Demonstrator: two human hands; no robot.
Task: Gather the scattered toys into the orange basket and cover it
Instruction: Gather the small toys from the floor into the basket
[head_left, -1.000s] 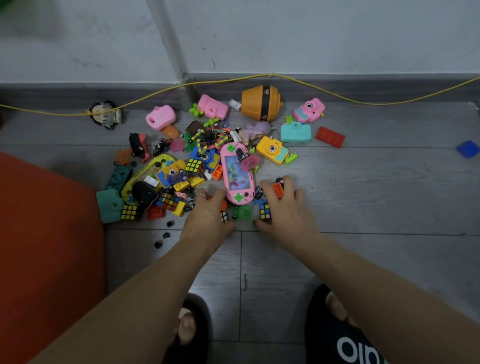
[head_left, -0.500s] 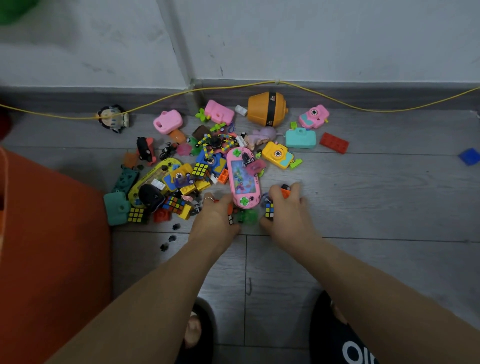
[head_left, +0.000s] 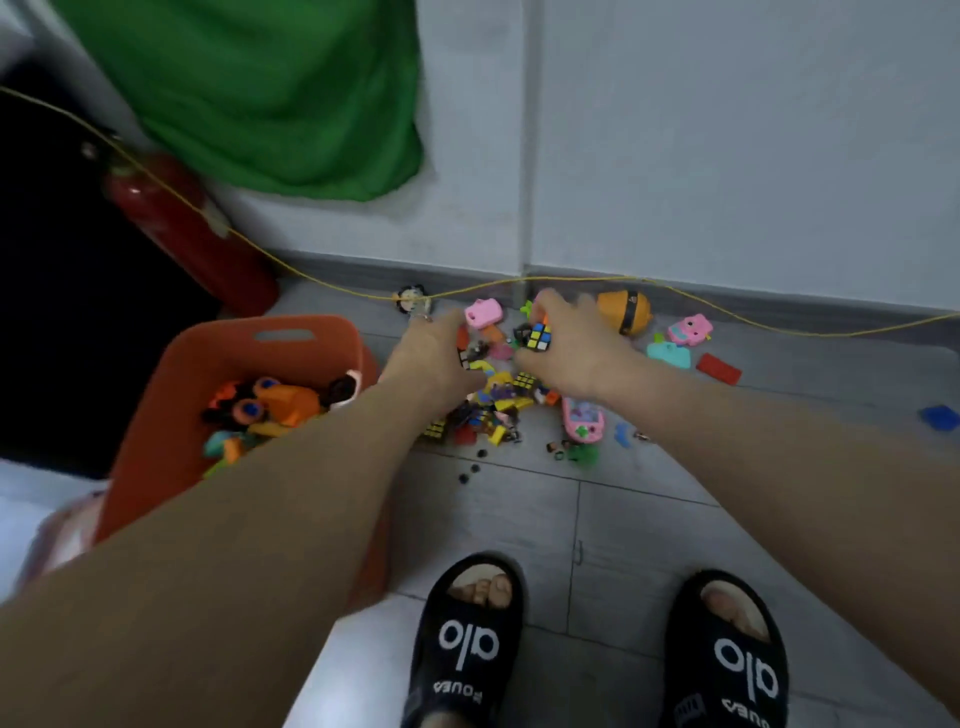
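Observation:
A pile of small toys (head_left: 498, 410) lies scattered on the grey floor near the wall. The orange basket (head_left: 171, 395) stands at the left with several toys inside. My right hand (head_left: 571, 348) is lifted above the pile and grips a small puzzle cube (head_left: 538, 336) together with other little pieces. My left hand (head_left: 441, 353) is raised beside it with curled fingers around small toys that are mostly hidden. A pink game console (head_left: 582, 422) lies on the floor below my right wrist.
A red fire extinguisher (head_left: 182, 228) leans by the wall at the left under a green cloth (head_left: 270, 93). A yellow cord (head_left: 779, 322) runs along the baseboard. An orange top (head_left: 626, 310), pink camera toy (head_left: 690, 329), red brick (head_left: 718, 369) and blue brick (head_left: 939, 417) lie at the right. My slippered feet (head_left: 467, 644) stand below.
Both hands have risen from the floor with toys in their grasp, leaving the pink console behind. The view has swung up and left, bringing the basket's inside into sight.

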